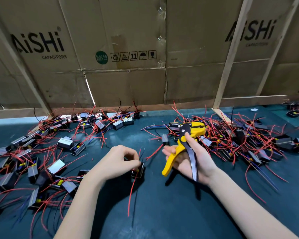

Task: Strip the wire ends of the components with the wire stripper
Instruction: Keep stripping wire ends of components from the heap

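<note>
head view: my left hand [121, 159] pinches one component [138, 170] by its wires, just above the tabletop [162, 213]. my right hand [192, 157] grips one yellow stripper [188, 142], handles spread. two component heaps, too many to count: left heap [41, 152], right heap [248, 140].

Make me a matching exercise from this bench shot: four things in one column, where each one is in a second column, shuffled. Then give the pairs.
Things
1. wire stripper
2. held component
3. cardboard wall
4. left hand

Places
A. upright behind the bench, printed AiSHi
B. in the right hand, head pointing away
C. pinching wires above a black component
D. on the green mat, just under the left fingers

Pairs: 1-B, 2-D, 3-A, 4-C
</note>
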